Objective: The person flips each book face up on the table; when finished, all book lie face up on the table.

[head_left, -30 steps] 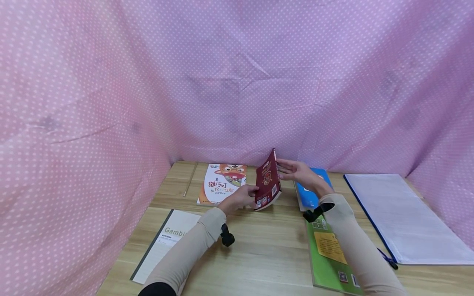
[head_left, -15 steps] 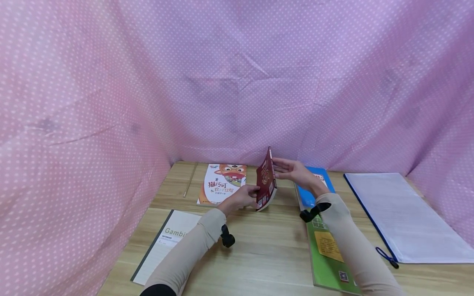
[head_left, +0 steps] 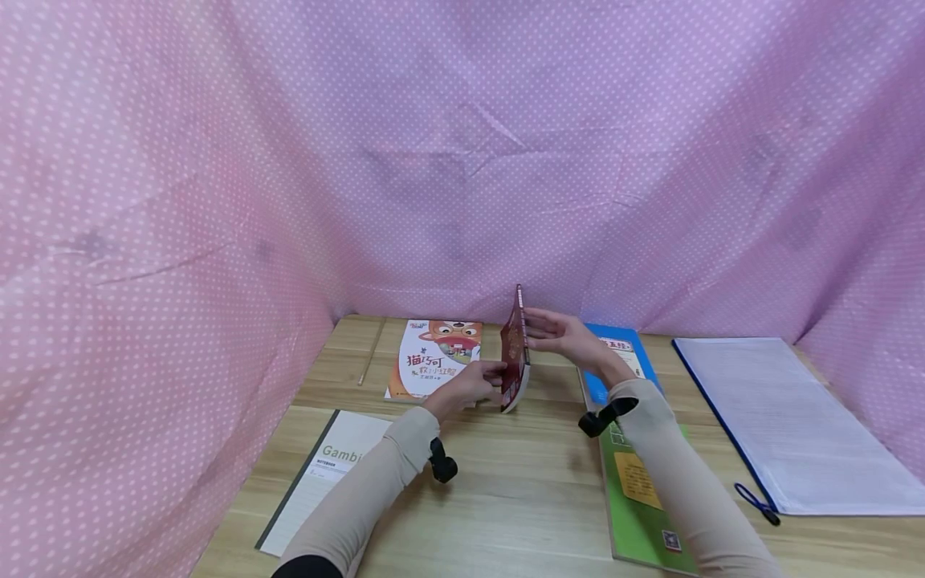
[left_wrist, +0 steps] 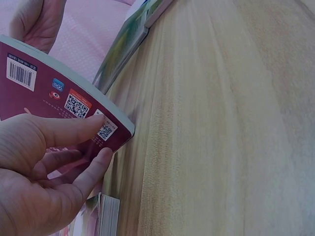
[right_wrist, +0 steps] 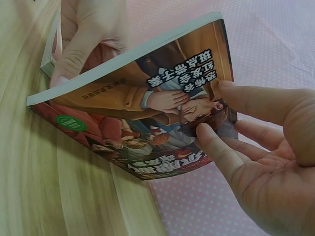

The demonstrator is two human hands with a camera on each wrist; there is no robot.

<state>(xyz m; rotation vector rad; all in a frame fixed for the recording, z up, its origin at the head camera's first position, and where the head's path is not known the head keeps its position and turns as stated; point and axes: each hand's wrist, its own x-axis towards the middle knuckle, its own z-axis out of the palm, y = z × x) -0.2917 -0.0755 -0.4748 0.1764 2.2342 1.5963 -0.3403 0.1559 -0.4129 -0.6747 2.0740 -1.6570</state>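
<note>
A paperback book [head_left: 513,349] with a dark red back cover stands upright on a long edge, seemingly on the table. My left hand [head_left: 464,391] touches the red side from the left; in the left wrist view its thumb [left_wrist: 86,129] lies near the QR codes. Opposite it, my right hand [head_left: 574,343] rests fingertips on the illustrated front cover [right_wrist: 157,105], its fingers fairly straight. Left of the book lies a white children's book [head_left: 433,353] with a cartoon animal. A blue book [head_left: 639,353] is close to my right forearm.
The wooden table [head_left: 520,490] also holds a Gambit-like labelled notebook [head_left: 325,474] partly under my left sleeve. A thin stick [head_left: 372,353] lies at the back left. Right are a green book [head_left: 636,522] and a white zip pouch [head_left: 802,425]. A pink dotted curtain [head_left: 462,177] surrounds the table.
The red book has tipped from leaning toward nearly upright, its upper edge moving left. My right hand has moved left with it, uncovering more of the blue book. My left hand stays nearly still.
</note>
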